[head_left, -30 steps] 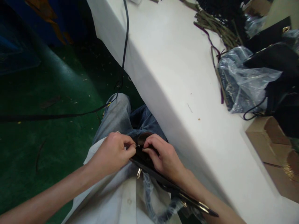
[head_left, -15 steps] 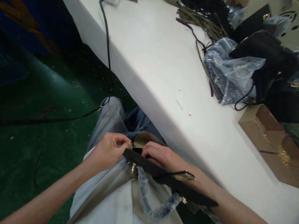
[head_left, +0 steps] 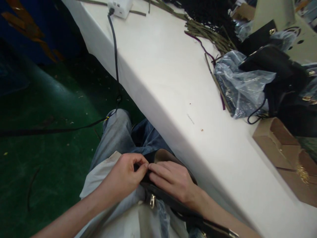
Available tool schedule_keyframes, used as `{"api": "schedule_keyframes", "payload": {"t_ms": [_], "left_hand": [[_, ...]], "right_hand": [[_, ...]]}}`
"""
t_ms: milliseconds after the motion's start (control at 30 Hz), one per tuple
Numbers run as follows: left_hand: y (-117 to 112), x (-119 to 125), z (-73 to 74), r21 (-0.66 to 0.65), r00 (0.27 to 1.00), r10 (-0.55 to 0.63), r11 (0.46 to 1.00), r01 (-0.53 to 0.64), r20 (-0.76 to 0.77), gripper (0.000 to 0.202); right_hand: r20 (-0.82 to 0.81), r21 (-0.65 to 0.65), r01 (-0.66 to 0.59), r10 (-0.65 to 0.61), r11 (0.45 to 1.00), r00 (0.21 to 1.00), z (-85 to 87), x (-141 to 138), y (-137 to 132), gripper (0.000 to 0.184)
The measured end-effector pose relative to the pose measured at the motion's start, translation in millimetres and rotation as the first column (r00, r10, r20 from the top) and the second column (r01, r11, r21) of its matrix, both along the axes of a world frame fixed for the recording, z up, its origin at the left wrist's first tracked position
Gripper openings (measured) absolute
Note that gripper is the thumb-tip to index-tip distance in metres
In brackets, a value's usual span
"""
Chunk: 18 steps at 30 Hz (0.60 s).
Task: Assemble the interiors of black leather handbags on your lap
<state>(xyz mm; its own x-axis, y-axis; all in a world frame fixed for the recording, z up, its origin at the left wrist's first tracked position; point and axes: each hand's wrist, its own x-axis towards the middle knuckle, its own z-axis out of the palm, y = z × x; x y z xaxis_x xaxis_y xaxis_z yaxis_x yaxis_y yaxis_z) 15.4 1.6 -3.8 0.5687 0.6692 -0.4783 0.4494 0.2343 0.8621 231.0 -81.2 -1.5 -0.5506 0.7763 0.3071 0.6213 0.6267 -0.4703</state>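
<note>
The bag (head_left: 173,206) has been lowered. Its edge is now pinched in the closed fingertips of the left hand (head_left: 123,177) and right hand (head_left: 173,181), which have been brought together until they touch.

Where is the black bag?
Head view, bottom centre: the black bag lies on the lap, held by the left hand and right hand, beside the white table.

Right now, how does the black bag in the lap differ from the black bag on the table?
The lap bag is held at its top edge by the left hand and right hand; the table bag lies untouched on the white table. The lap bag rests on clothing; the table bag sits among clear plastic. Both are black.
</note>
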Motion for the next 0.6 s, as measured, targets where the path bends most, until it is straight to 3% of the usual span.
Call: {"api": "schedule_keyframes", "payload": {"t_ms": [167,367,600], "left_hand": [[6.5,2.8,-0.4,-0.016,1.0,0.003,1.0,-0.002,0.023,0.031],[7.5,-2.8,-4.1,-0.102,0.998,0.028,0.995,-0.022,0.057,0.03],[-1.4,-2.8,-15.3,-0.185,0.993,0.089,0.98,-0.074,0.075,0.034]], "right_hand": [[0.043,-0.048,0.112,-0.11,0.993,0.993,-6.2,-2.5,-0.9,0.029],[-0.098,-0.214,0.178,-0.202,0.96,0.974,-9.9,-5.7,-0.6,0.029],[-0.09,-0.483,0.199,-0.274,0.853,0.957,-21.6,9.3,3.8,0.021]]}}
